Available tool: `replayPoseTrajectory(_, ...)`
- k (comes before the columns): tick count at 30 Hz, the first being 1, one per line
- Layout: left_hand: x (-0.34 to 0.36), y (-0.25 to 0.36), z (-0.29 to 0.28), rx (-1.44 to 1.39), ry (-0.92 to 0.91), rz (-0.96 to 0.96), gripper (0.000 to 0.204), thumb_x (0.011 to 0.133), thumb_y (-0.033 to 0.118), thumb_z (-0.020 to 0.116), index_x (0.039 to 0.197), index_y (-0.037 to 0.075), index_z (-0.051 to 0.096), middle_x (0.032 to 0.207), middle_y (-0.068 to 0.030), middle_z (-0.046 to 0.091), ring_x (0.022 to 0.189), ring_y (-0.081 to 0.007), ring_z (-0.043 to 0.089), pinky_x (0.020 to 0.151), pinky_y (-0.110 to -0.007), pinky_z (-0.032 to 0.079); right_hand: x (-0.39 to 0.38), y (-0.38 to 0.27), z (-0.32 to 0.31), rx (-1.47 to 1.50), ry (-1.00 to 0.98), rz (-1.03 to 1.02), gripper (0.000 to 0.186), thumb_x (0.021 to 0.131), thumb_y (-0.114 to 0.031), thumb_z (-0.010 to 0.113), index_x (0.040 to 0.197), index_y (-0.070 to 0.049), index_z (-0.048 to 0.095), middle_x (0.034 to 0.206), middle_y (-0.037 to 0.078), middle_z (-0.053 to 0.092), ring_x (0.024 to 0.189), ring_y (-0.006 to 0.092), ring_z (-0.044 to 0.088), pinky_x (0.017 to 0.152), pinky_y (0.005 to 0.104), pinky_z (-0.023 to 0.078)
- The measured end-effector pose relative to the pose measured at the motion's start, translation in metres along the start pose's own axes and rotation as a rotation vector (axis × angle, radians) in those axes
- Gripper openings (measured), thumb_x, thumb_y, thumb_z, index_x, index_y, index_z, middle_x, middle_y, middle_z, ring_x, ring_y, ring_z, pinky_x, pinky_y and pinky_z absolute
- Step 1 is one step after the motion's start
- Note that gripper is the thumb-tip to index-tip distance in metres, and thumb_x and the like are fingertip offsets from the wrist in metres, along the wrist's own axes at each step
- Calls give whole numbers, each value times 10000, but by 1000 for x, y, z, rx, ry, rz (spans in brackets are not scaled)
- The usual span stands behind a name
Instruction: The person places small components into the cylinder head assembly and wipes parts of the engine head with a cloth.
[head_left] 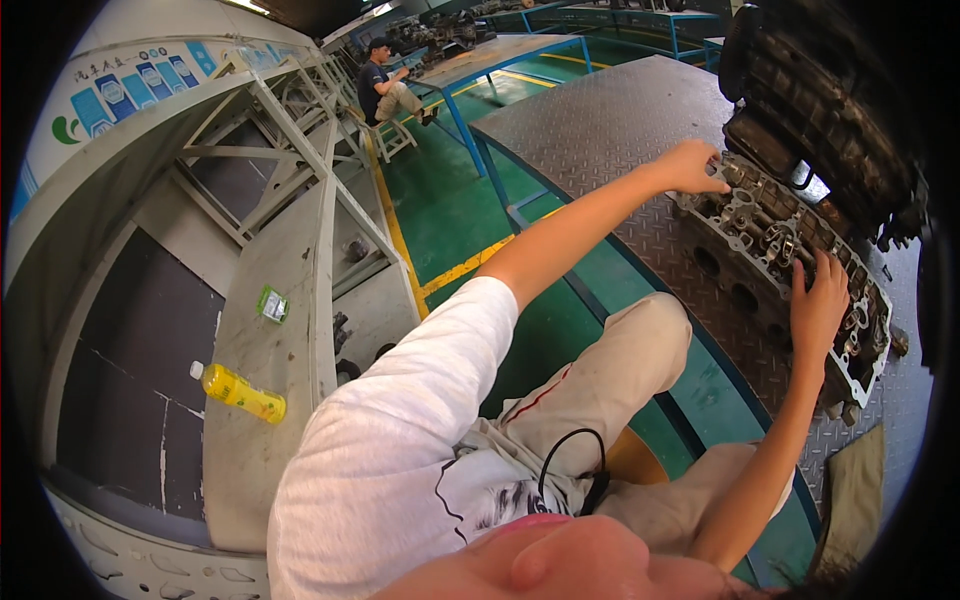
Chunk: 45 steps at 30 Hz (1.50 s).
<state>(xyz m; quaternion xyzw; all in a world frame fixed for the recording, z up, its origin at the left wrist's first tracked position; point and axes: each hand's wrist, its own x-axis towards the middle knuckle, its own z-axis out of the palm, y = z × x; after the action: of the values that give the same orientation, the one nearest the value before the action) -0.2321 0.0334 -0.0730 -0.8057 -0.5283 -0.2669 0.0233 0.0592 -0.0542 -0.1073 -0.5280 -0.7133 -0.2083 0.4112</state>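
A metal engine cylinder head [745, 228], with valve-train parts along its top and round openings in its side, lies on a checker-plate bench [590, 120] at the right. My left hand [692, 170] grips its far end with curled fingers. My right hand [820, 300] is closed on the head nearer me, fingers bent over the top parts and thumb beside them. A large dark, greasy engine assembly [820, 100] stands just behind the cylinder head, partly cut off by the image rim.
An olive cloth [850, 490] is at the near right. At left, a metal shelf [240, 470] holds a yellow bottle [243, 392] and a green packet [272, 304]. A seated co-worker [385, 90] is by a blue-legged bench [490, 55] farther back. My knees are below the bench edge.
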Motion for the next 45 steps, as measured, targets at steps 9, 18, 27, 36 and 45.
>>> replayPoseTrajectory(9, -2, 3, 32, 178, 35, -81, 727, 715, 475, 681, 1239, 16, 472, 1187, -220, 483, 1154, -372, 415, 967, -450, 356, 21, -174, -145, 1685, -632, -361, 281, 690, -98, 703, 576, -47, 452, 495, -23, 394, 466, 88, 370, 464, 235, 305)
replayPoseTrajectory(18, 9, -7, 37, 235, 41, -26, 574, 728, 399, 653, 1134, 4, 559, 1125, -217, 548, 1081, -376, 487, 936, -433, 404, 1, -195, -159, 2252, -1123, -716, 406, 602, -189, 658, 484, -21, 309, 451, 15, 283, 419, 118, 290, 399, 294, 223)
replayPoseTrajectory(27, 8, -6, 50, 327, 231, 50, 544, 731, 351, 622, 1151, 13, 548, 1121, -170, 562, 1078, -337, 497, 931, -426, 404, -6, -228, -143, 2878, 212, -1293, 674, 617, -609, 635, 742, 53, 621, 585, -3, 311, 454, 109, 304, 437, 217, 217)
replayPoseTrajectory(36, 2, 1, 43, 272, 229, 43, 508, 724, 329, 620, 1121, 21, 545, 1096, -163, 561, 1067, -330, 491, 914, -418, 401, -4, -194, -161, 2482, -1252, -835, 336, 579, -127, 650, 526, -54, 326, 507, -22, 295, 478, 86, 299, 439, 260, 241)
replayPoseTrajectory(45, -2, 0, 46, 274, 222, 31, 508, 731, 329, 620, 1125, 17, 542, 1092, -168, 564, 1063, -336, 492, 913, -430, 397, -1, -190, -156, 2465, -1264, -799, 334, 576, -110, 646, 532, -57, 318, 522, -20, 306, 492, 81, 302, 446, 256, 236)
